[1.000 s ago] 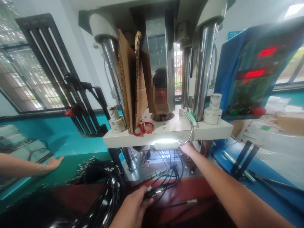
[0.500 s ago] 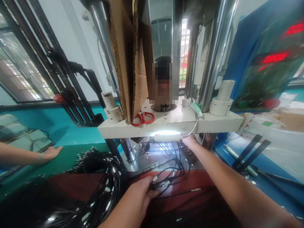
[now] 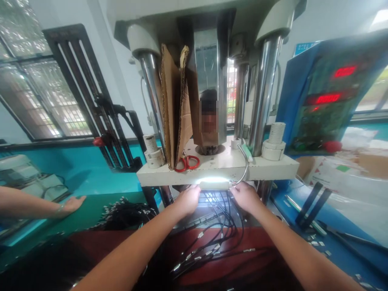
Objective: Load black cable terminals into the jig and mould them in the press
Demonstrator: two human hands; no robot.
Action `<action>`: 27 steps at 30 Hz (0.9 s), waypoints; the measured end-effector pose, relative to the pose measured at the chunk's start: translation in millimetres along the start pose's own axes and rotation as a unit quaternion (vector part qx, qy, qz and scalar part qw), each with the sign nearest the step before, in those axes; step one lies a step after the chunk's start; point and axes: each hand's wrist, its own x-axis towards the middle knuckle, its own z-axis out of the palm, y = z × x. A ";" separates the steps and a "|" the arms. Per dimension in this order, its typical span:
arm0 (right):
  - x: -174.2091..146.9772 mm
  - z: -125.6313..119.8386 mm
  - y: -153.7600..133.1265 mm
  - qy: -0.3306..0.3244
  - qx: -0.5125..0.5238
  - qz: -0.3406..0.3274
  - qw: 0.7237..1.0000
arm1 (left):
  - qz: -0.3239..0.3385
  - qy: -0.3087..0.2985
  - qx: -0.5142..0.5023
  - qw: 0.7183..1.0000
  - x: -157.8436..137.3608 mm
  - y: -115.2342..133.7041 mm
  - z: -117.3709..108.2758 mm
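My left hand (image 3: 189, 200) reaches under the front edge of the press plate (image 3: 263, 174), beside the left end of a glowing lamp (image 3: 214, 185). Its fingers are closed, but their tips and whatever they hold are hidden. My right hand (image 3: 245, 197) is at the lamp's other end, under the bent metal lamp arm, with its fingers curled closed around something I cannot make out. Between my hands, several black cables (image 3: 226, 218) run out of the lit press opening. Their silver-tipped ends (image 3: 200, 234) lie loose over the dark red surface in front.
Red-handled scissors (image 3: 188, 163) and cardboard (image 3: 171, 121) rest on the press plate. A cable bundle (image 3: 130, 212) lies on the green table at left, near another person's hand (image 3: 71, 205). Tools (image 3: 309, 206) lie on the blue surface at right, below a control box (image 3: 321, 101).
My left hand has let go of the cable ends and moved up and forward to the lamp's left end. My right hand stays by the lamp's right end. The view has shifted.
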 end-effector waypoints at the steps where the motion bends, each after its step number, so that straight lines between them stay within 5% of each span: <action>1: -4.9 -0.9 -1.2 -0.006 0.002 -0.007 1.000 | 0.003 0.001 0.006 1.000 2.1 -0.9 4.4; 16: 8.9 11.5 -13.6 -0.043 0.055 0.044 0.997 | 0.031 0.004 0.078 0.996 -14.2 2.5 2.9; 27: 8.0 19.8 -7.1 -0.025 0.099 0.030 0.994 | 0.033 -0.004 0.118 0.992 8.5 9.9 14.2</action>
